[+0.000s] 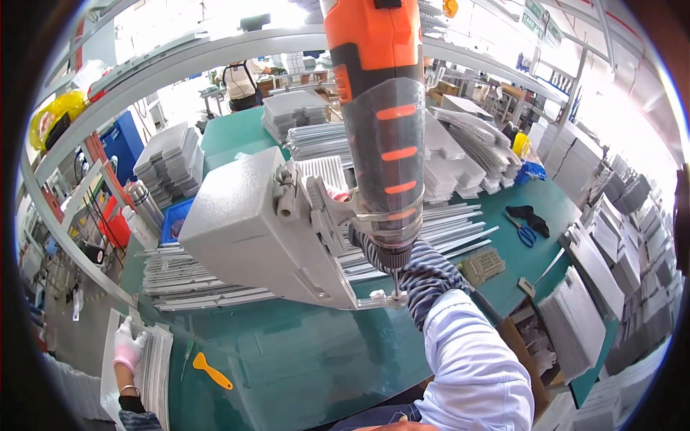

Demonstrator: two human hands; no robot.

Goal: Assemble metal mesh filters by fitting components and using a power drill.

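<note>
The left hand (129,346), gloved in white and pink, is laid on a stack of grey panels (159,366) at the near left corner of the green table (309,352). Its fingers are pointed toward the far edge of the stack; whether the top panel is pinched cannot be told. The right arm, in a striped sleeve (431,276), is stretched from the near right to behind an orange and black power tool (388,144). The right hand (336,192) is mostly hidden there, with only what seems to be a pink patch of glove seen beside a pale ribbed piece (321,167); its grip cannot be told.

The power tool is held upright at the centre, its bit pointed down, and a large grey housing (230,230) is set to its left. Beneath and behind these, long pale strips (201,287) are heaped across the table. A yellow scraper (213,371) and a thin tool (188,350) are laid just right of the stack. On the far right, blue-handled pliers (526,233) are seen beyond a beige perforated block (482,266).
</note>
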